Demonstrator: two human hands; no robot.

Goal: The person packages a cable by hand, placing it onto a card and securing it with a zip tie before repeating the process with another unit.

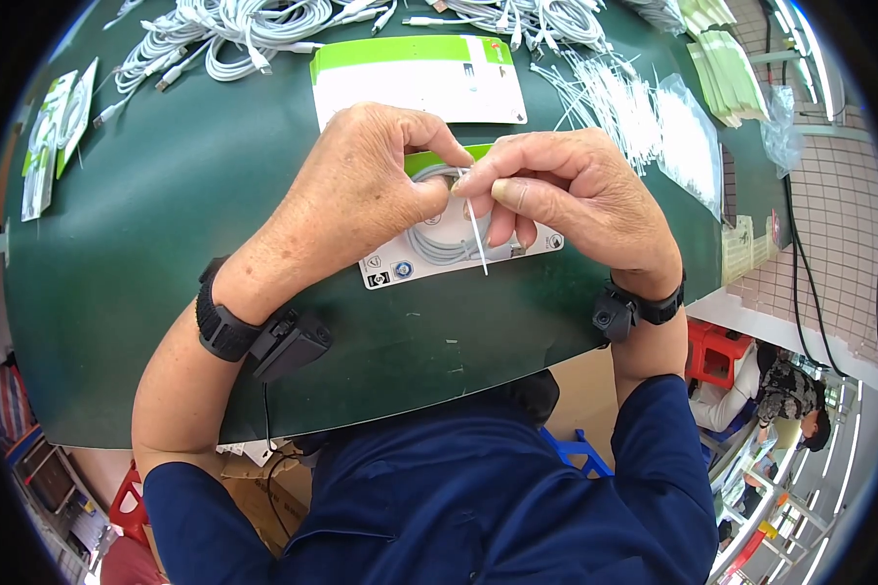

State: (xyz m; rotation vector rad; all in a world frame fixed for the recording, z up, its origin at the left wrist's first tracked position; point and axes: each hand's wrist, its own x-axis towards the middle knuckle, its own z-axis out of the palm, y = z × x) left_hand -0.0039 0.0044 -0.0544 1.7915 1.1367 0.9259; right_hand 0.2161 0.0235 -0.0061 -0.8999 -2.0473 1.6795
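A coiled pale grey cable [439,250] lies against a white and green printed card [396,265] near the middle of the table. A thin white cable tie [478,242] runs down across the coil. My left hand [361,166] is closed, thumb and forefinger pinching at the coil's top beside the tie; its other fingers are hidden. From the right, my right hand [580,190] closes its thumb and forefinger on the upper part of the tie, its remaining fingers curled over the coil. The fingertips of both hands nearly meet there.
Behind my hands lies another green and white card [415,83]. Bundled cables [234,34] line the far edge. Loose cable ties [610,102] and a clear bag [688,136] sit at the right; packed cables [57,136] at the left. Another person [790,390] sits beyond, right.
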